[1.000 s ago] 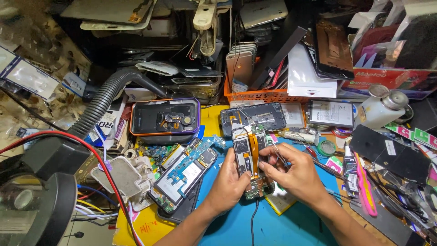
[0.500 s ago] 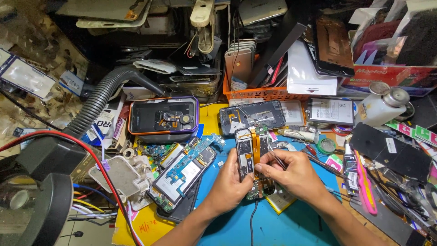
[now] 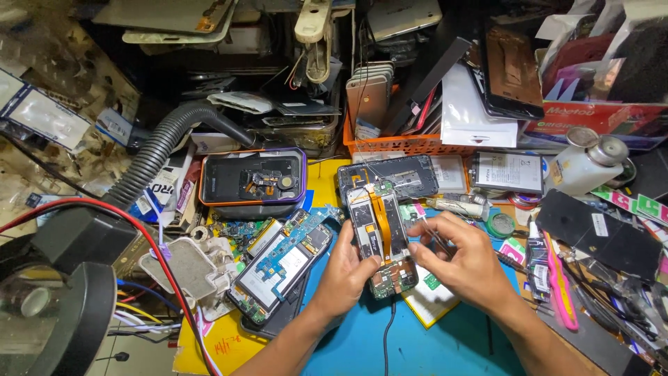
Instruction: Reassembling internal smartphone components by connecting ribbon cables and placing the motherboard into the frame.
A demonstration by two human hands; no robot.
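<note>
1. Two hands are working: the left hand (image 3: pixel 348 268) is gripping one opened phone (image 3: pixel 381 240) from its left edge, and the right hand (image 3: pixel 463 261) is pinching thin metal tweezers (image 3: pixel 435 237) beside the phone's right edge.
2. The opened phone is standing tilted above the blue mat (image 3: pixel 410 345) near the middle of the counter (image 3: pixel 209 348), its back cover off.
3. It is showing one orange flat ribbon cable down the middle, two dark long parts beside this cable, and a green circuit board at the bottom end.
4. Three other opened phones are lying around: one with a blue-green board (image 3: pixel 282 264) just left of the left hand, one in an orange and purple case (image 3: pixel 252 182) further back, and one dark grey one (image 3: pixel 400 175) behind the held phone.
5. One grey ribbed hose (image 3: pixel 156 157), flexible plastic, is curving at the left.
6. One orange plastic basket (image 3: pixel 410 143) is holding several flat phones upright.
7. One white bottle (image 3: pixel 584 163) with a metal cap is lying at the right.
</note>
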